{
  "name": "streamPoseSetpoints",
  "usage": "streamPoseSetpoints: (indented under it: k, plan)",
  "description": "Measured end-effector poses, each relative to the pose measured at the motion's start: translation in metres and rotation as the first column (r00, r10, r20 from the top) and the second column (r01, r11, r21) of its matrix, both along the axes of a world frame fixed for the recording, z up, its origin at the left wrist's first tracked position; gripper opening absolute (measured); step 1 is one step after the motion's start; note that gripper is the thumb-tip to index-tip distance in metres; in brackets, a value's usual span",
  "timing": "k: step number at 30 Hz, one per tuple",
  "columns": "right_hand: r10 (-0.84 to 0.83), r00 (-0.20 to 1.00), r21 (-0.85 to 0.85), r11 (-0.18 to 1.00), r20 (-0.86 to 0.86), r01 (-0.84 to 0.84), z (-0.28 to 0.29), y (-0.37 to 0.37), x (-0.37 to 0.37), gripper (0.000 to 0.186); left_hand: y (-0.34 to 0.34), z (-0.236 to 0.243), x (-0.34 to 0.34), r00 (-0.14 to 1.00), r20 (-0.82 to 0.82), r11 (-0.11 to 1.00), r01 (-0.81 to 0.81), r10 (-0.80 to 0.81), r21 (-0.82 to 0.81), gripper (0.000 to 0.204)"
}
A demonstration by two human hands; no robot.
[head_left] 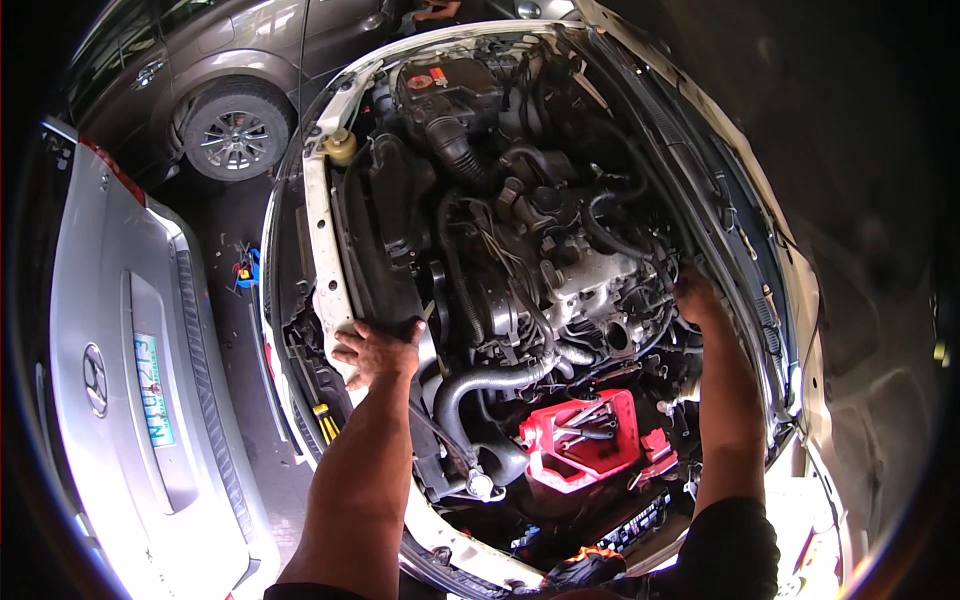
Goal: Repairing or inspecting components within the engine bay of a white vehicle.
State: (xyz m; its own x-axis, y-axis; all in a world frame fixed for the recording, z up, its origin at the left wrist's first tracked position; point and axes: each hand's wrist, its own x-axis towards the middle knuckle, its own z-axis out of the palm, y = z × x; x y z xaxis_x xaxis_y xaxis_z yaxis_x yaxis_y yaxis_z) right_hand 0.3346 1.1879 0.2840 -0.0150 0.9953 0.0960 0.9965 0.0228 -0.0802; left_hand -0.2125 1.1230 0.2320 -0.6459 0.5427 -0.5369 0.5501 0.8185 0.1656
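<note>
An uncovered car engine (585, 275) fills the bay in front of me. My left hand (378, 354) lies with fingers spread on the pale front frame (325, 225) of the bay, bracing there. At the rear side of the engine, by the hoses and wires, my right hand (695, 296) is reached in with its fingers curled; what they hold is hidden in the dark. Between my forearms, a cut-open red plastic container (618, 420) rests in the bay with several wrenches (590, 424) inside. A thick grey hose (480, 380) runs just right of my left hand.
A silver car (110, 330) stands close on the left, and a dark car (215, 55) is parked at the far left. A black air filter box (455, 85) sits at the bay's far end. Blue and red items (248, 270) lie on the floor. Part of another person's arm (438, 10) shows at the top.
</note>
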Motion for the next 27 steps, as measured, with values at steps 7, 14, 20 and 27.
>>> streamPoseSetpoints:
  k: [7, 14, 20, 27]
  plan:
    - [0.183, 0.974, 0.118, 0.973, 0.134, -0.199, -0.005, -0.009, 0.038, 0.019, 0.005, -0.004, 0.015, 0.997, -0.073, 0.999, 0.028, -0.026, 0.025, 0.121]
    - [0.326, 0.945, 0.199, 0.926, 0.011, -0.322, -0.009, 0.013, 0.006, 0.012, 0.002, -0.045, -0.004, 0.94, -0.281, 0.976, 0.214, -0.194, 0.04, 0.12]
    - [0.051, 0.999, 0.043, 0.998, 0.001, -0.051, 0.01, 0.005, -0.014, 0.014, 0.008, -0.029, 0.006, 0.983, -0.171, 0.997, 0.071, -0.071, -0.005, 0.119]
    - [-0.08, 0.997, -0.099, 0.992, -0.022, 0.078, 0.022, -0.002, -0.022, 0.022, 0.004, -0.037, 0.001, 0.979, -0.191, 0.998, 0.068, -0.067, -0.003, 0.119]
